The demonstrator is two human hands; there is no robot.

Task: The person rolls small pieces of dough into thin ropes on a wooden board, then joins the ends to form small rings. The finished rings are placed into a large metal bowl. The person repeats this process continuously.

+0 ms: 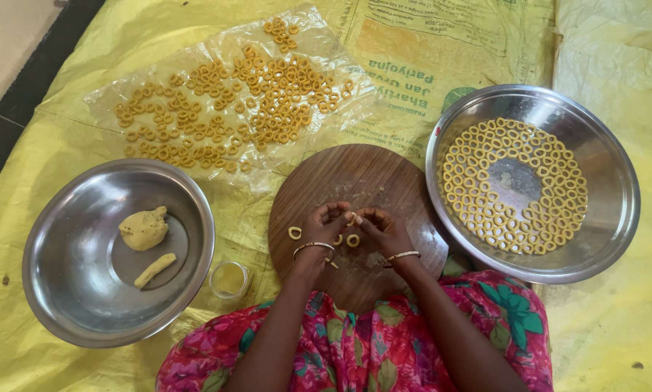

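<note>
My left hand [324,225] and my right hand [382,228] meet fingertip to fingertip over a round wooden board [362,174], pinching a small piece of yellow dough between them. Three small dough rings [294,233] lie on the board beside my hands. A steel plate [609,181] at the right holds several dough rings laid in circles. At the left, a steel bowl [86,305] contains a lump of yellow dough [143,228] and a rolled dough stick [154,269].
A clear plastic sheet [340,109] beyond the board is covered with several dough rings. A small glass of yellow oil [229,279] stands between bowl and board. Everything rests on a yellow woven sack [64,131]; bare floor shows at the far left.
</note>
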